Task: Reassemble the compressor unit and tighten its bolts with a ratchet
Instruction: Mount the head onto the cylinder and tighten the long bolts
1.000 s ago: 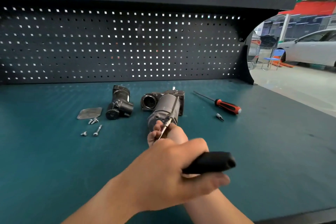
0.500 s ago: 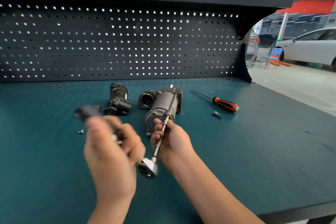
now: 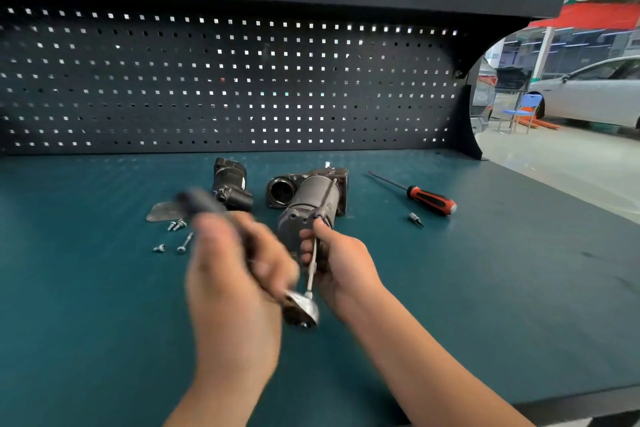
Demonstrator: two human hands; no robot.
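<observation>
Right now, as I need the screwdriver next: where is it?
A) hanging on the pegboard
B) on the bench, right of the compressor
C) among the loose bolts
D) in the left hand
B: the screwdriver lies flat on the bench, right of the compressor.

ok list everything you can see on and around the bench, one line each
compressor unit: one, grey metal, mid-bench
black housing part: one, black, left of it
metal plate: one, grey, further left
loose screws: four, silver, by the plate
screwdriver: one, red-black handle, right of compressor
bit: one, silver, near screwdriver
ratchet: one, silver head, black handle, in front of compressor
extension bar: one, silver, ratchet head to compressor end
workbench: one, teal top
pegboard: one, dark, behind bench
car: one, white, far right
chair: one, blue, by the car
left hand: one, blurred, grips ratchet handle
right hand: one, holds extension bar
</observation>
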